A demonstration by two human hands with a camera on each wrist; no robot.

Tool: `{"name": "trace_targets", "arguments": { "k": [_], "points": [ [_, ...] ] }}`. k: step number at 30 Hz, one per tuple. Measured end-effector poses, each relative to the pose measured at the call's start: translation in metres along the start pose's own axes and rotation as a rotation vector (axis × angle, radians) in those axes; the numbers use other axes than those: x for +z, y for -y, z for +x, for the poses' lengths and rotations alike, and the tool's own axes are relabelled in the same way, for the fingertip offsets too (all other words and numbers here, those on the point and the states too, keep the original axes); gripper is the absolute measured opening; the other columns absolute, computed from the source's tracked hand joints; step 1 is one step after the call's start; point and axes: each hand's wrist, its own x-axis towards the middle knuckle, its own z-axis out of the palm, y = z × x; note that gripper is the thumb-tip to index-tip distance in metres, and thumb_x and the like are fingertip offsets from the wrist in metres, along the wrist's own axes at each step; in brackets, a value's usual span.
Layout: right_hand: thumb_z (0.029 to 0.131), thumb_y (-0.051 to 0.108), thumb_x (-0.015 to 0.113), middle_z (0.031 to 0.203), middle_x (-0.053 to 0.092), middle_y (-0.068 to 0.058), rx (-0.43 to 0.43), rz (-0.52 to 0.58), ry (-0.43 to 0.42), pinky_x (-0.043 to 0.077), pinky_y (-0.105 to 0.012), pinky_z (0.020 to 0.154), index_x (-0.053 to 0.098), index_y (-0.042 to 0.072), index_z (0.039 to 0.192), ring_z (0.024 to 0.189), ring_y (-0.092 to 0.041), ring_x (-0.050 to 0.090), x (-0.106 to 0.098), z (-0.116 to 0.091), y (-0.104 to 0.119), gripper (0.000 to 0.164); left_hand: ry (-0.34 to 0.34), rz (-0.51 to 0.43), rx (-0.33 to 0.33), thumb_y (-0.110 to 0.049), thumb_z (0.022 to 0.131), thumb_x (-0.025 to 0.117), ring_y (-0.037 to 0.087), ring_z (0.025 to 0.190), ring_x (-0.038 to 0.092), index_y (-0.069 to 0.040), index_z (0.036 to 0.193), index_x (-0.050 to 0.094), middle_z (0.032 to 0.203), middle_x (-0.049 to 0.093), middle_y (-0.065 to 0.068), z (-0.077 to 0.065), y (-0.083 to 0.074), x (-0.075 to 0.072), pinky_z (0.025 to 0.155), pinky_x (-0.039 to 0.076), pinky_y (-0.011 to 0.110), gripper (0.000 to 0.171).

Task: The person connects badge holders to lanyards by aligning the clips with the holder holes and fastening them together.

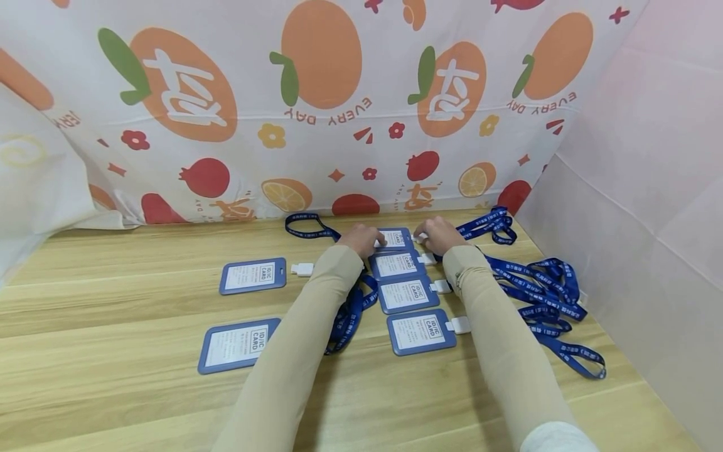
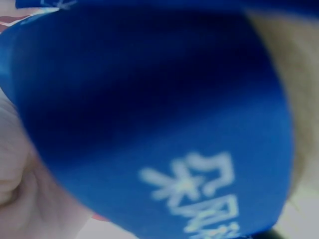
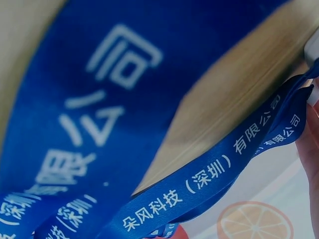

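Note:
My left hand (image 1: 359,240) holds the left end of the farthest blue card holder (image 1: 394,239), at the top of a column. At that holder's right end my right hand (image 1: 440,235) pinches the white clip of a blue lanyard (image 1: 480,223). Below lie more blue card holders (image 1: 420,331) with white clips (image 1: 459,324) at their right ends. In the left wrist view a blue lanyard (image 2: 164,134) hides most of the hand. Printed lanyard straps (image 3: 184,186) fill much of the right wrist view, with fingers at its right edge.
Two separate card holders (image 1: 252,275) lie to the left, one partly behind the left sleeve. A loose white clip (image 1: 302,269) and bunched lanyards (image 1: 346,320) are near the left forearm. More lanyards (image 1: 542,285) spread to the right. A fruit-print cloth (image 1: 322,163) hangs behind the wooden table (image 1: 113,389).

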Motion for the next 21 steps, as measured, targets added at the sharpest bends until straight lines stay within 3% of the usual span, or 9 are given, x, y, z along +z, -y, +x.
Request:
{"name": "trace_targets", "arguments": {
  "k": [21],
  "points": [
    [0.088,-0.01,0.069,0.114,0.073,-0.015,0.033,-0.021,0.034,0.052,-0.043,0.098,0.078,0.001,0.108,0.113,-0.033,0.066,-0.001,0.0023,0.0036,0.024,-0.026,-0.023,-0.012,-0.003,0.101,0.061,0.025,0.12,0.053,-0.017,0.134,0.069,0.144,0.057,0.01,0.0029,0.0013,0.0043,0.108,0.043,0.04,0.037]
  ]
}}
